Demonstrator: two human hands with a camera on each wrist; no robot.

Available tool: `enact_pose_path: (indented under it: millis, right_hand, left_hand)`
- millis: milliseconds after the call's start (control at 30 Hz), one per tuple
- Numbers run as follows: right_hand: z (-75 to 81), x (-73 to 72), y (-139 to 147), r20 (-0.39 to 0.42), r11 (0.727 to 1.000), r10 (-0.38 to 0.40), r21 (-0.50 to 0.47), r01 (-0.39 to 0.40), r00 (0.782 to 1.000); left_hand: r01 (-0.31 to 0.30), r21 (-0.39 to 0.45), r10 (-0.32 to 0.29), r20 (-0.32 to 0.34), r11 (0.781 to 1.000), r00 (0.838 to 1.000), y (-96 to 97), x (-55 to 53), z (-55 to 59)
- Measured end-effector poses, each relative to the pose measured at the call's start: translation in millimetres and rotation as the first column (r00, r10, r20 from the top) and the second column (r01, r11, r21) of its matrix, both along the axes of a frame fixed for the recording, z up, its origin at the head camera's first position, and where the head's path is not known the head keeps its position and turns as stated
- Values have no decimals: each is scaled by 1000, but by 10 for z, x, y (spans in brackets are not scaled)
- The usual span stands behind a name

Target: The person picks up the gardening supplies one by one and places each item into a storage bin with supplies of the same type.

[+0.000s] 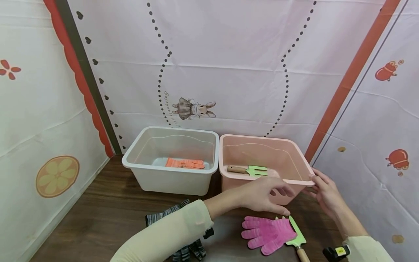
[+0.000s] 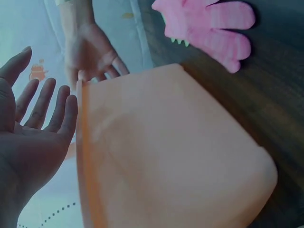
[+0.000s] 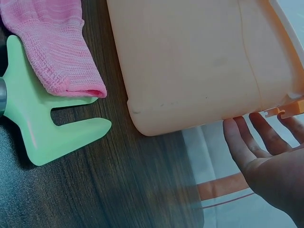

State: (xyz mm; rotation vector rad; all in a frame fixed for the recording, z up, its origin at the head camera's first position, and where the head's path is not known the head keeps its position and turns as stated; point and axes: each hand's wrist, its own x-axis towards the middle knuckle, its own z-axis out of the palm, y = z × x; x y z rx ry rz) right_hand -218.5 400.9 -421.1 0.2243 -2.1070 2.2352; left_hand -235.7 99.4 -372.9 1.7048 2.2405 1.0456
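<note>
My right hand (image 1: 328, 196) grips the right end of a pink plastic bin (image 1: 258, 148) at its rim, fingers bent up against the edge in the right wrist view. Relaxed and holding nothing, my left hand (image 1: 265, 193) hovers by the bin's front rim, its fingers spread in the left wrist view. Inside the bin lies a green hand fork (image 1: 256, 170) with a wooden handle. On the table in front, a pink knit glove (image 1: 266, 233) partly covers a second green garden tool (image 1: 298, 238), pronged and wooden-handled.
To the left stands a white bin (image 1: 170, 182) holding an orange glove (image 1: 184, 163). Dark striped gloves (image 1: 163, 215) lie on the wooden table (image 1: 98, 218), partly hidden under my left sleeve. Printed cloth walls (image 1: 229, 43) close off the back and both sides.
</note>
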Motion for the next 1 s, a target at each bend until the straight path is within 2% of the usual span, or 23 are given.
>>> enact_pose_path:
  millis: [100, 200, 333, 567, 733, 1000]
  right_hand:
    - [2, 2, -5, 0, 1000, -8, 5, 8, 1000]
    - [2, 12, -10, 2, 1000, -10, 8, 10, 1000]
    - [0, 17, -11, 7, 1000, -10, 11, 10, 1000]
    - [-11, 5, -6, -1, 1000, -3, 14, 3, 1000]
    - [-22, 5, -2, -12, 1000, -5, 16, 5, 1000]
    - [-24, 18, -12, -17, 999, -14, 36, 14, 1000]
  left_hand:
    - [14, 0, -14, -14, 1000, 1000, 4, 30, -75]
    - [25, -1, -25, 0, 1000, 1000, 13, 61, -149]
    - [5, -22, -4, 14, 1000, 1000, 30, 96, -245]
    - [-28, -38, 25, -60, 999, 998, 54, 161, -439]
    - [-37, -27, 35, -73, 999, 997, 76, 216, -548]
    - [-72, -89, 63, -99, 993, 993, 143, 338, -692]
